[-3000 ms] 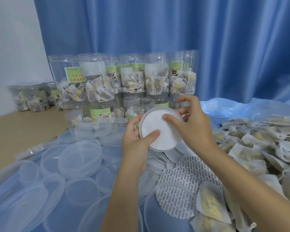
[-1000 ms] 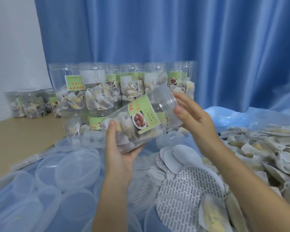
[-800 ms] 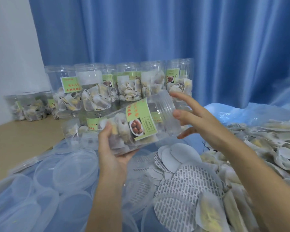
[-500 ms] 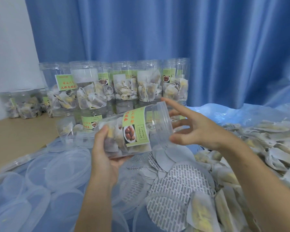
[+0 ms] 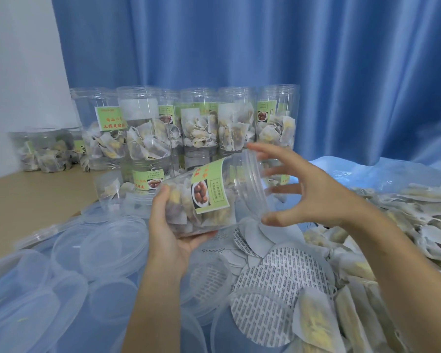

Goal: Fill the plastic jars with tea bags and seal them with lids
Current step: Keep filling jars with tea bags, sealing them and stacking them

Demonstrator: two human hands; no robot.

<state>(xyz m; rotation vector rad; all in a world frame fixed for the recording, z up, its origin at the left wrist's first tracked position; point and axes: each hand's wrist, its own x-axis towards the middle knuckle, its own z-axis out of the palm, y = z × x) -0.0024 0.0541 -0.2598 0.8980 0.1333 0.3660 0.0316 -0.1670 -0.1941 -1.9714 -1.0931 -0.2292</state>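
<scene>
A clear plastic jar [image 5: 209, 197] with a green label lies tilted on its side in the air, part-filled with tea bags. My left hand [image 5: 173, 233] grips its base end from below. My right hand [image 5: 308, 192] is at its lidded end, fingers spread around the clear lid [image 5: 252, 184], thumb under the rim and fingertips touching the top edge. Loose tea bags [image 5: 405, 225] are heaped at the right. Clear lids [image 5: 107, 250] lie scattered at the left, and round printed seal liners [image 5: 290, 271] lie in the middle.
Several filled jars [image 5: 199, 126] stand stacked in rows at the back before a blue curtain [image 5: 290, 59]. More jars [image 5: 43, 154] sit at the far left on the tan tabletop [image 5: 23, 197]. A blue plastic sheet [image 5: 392, 171] covers the work area.
Three seconds ago both hands held a lid with a white liner. Since then my left hand holds a filled jar sideways, and my right hand has shifted around its lid end.
</scene>
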